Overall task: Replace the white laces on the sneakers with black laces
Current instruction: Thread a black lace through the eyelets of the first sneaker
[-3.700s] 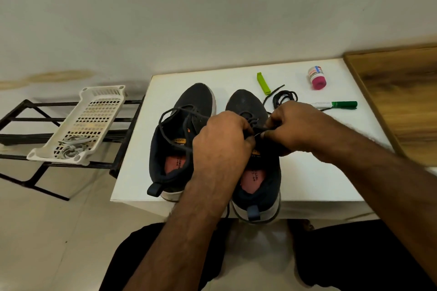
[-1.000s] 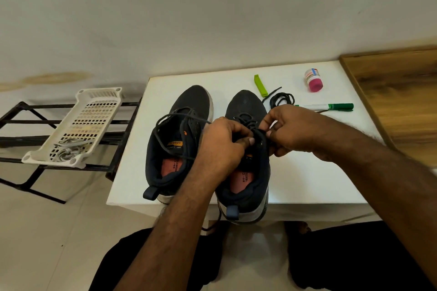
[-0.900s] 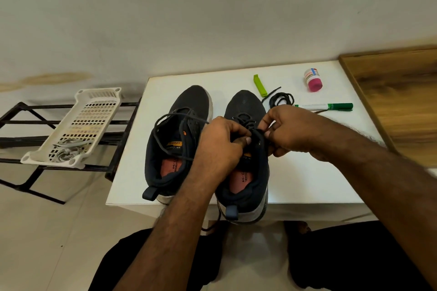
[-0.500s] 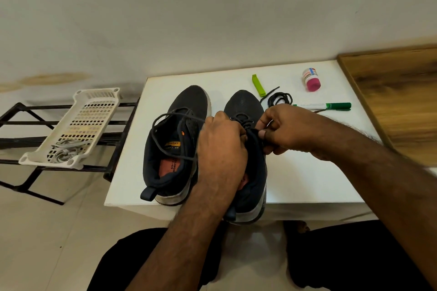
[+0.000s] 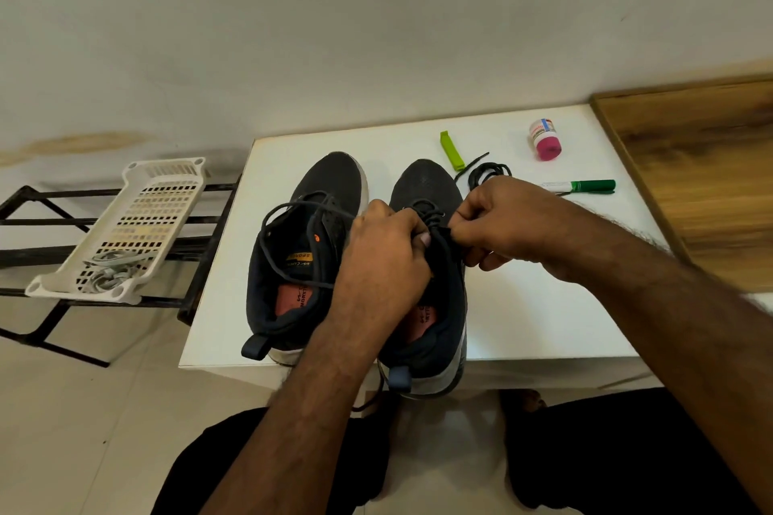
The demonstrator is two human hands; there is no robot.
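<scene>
Two dark sneakers stand side by side on the small white table [image 5: 535, 318], toes pointing away from me. The left sneaker [image 5: 305, 247] carries a loose black lace [image 5: 276, 247] looping over its opening. Over the right sneaker [image 5: 431, 188] my left hand [image 5: 385, 259] grips the tongue area and the black lace. My right hand [image 5: 502, 217] pinches the black lace at the eyelets on the shoe's right side. Part of that lace hangs down past the table's front edge. A spare coil of black lace [image 5: 485, 171] lies behind my right hand. White laces [image 5: 108, 268] lie in the white basket [image 5: 167, 180].
The white basket sits on a black metal rack [image 5: 42, 222] to the left of the table. On the table's far side lie a green clip [image 5: 451, 151], a small pink-capped bottle [image 5: 546, 140] and a green marker [image 5: 585, 186]. A wooden surface [image 5: 711, 171] adjoins the table on the right.
Both hands stay on the right sneaker's lace with small finger shifts. The right sneaker has slid a little toward me over the table's front edge.
</scene>
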